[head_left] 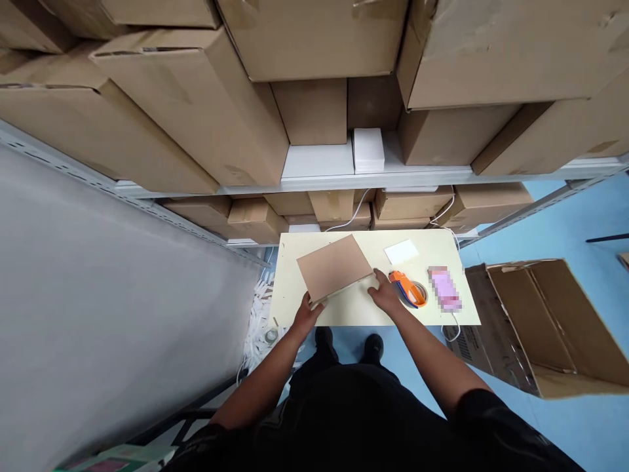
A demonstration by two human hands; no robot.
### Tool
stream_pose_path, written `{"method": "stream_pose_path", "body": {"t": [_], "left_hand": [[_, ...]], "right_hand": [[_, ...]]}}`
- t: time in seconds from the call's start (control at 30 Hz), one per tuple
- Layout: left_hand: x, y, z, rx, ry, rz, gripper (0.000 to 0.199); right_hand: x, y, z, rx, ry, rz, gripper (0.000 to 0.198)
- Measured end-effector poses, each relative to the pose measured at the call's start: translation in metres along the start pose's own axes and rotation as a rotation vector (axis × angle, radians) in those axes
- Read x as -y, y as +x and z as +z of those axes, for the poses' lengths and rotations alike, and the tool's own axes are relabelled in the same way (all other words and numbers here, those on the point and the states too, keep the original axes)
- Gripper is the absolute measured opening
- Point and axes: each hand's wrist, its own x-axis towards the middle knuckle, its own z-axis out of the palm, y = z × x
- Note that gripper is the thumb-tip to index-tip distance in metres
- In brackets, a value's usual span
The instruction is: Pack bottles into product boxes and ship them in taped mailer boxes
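Observation:
A flat brown cardboard box (335,265) sits at an angle on the cream tabletop (289,288), its long front edge towards me. My left hand (307,316) holds the near left corner, with the thumb along the front edge. At the right front corner, my right hand (384,293) grips with the fingertips and its thumb stands by the front edge. Just right of that hand lies an orange and blue tape dispenser (409,288) with a roll of tape. A white card (401,252) lies behind it.
A blurred pink phone-like object (445,288) with a white cable lies at the table's right. An open carton (550,328) stands on the blue floor. Shelves full of cartons (314,39) rise behind, with a white stack (368,149). White scraps (258,328) lie left, by the grey wall (147,314).

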Motion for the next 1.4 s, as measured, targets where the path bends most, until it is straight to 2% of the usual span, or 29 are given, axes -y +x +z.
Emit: {"method": "stream_pose_path", "body": {"t": [0.1, 0.17, 0.3, 0.4, 0.57, 0.7, 0.77, 0.83, 0.9, 0.97, 1.03, 1.17, 1.3, 1.4], "left_hand": [[-0.005, 0.003, -0.002, -0.047, 0.073, 0.042, 0.060], [-0.009, 0.000, -0.008, -0.055, 0.147, 0.097, 0.056], [-0.017, -0.008, -0.033, -0.086, 0.285, 0.193, 0.050], [-0.032, -0.002, -0.050, -0.091, 0.427, 0.265, 0.047], [-0.065, 0.026, -0.054, 0.019, 0.547, 0.278, 0.040], [-0.080, 0.044, -0.063, 0.130, 0.617, 0.247, 0.044], [-0.090, 0.052, -0.075, 0.122, 0.680, 0.263, 0.047], [-0.106, 0.061, -0.084, 0.039, 0.754, 0.371, 0.044], [-0.129, 0.072, -0.082, -0.007, 0.807, 0.547, 0.038], [-0.156, 0.083, -0.064, 0.064, 0.842, 0.705, 0.033], [-0.183, 0.095, -0.029, 0.217, 0.892, 0.814, 0.031], [-0.221, 0.129, 0.078, 0.612, 1.104, 0.920, 0.028], [-0.227, 0.173, 0.189, 0.837, 1.454, 0.884, 0.022], [-0.217, 0.202, 0.251, 0.935, 1.641, 0.839, 0.018]], "right_hand": [[0.020, 0.024, 0.013, 0.055, 0.178, 0.098, 0.068], [0.027, 0.022, 0.013, 0.020, 0.175, 0.059, 0.059], [0.032, -0.017, 0.004, -0.082, 0.073, -0.051, 0.042], [0.040, -0.040, 0.003, -0.177, 0.005, -0.035, 0.036], [0.064, -0.025, 0.005, -0.252, -0.080, 0.021, 0.038], [0.072, -0.012, -0.001, -0.244, 0.045, 0.039, 0.040], [0.069, -0.016, -0.005, -0.281, 0.124, 0.098, 0.040], [0.061, -0.028, -0.010, -0.336, 0.177, 0.133, 0.040], [0.048, -0.043, -0.018, -0.353, 0.230, 0.153, 0.039], [0.032, -0.058, -0.028, -0.323, 0.304, 0.183, 0.039], [0.014, -0.069, -0.041, -0.294, 0.355, 0.216, 0.039], [-0.016, -0.064, -0.077, -0.284, 0.353, 0.226, 0.042], [-0.037, -0.033, -0.121, -0.250, 0.363, 0.183, 0.040], [-0.049, -0.011, -0.156, -0.245, 0.369, 0.174, 0.039]]}}
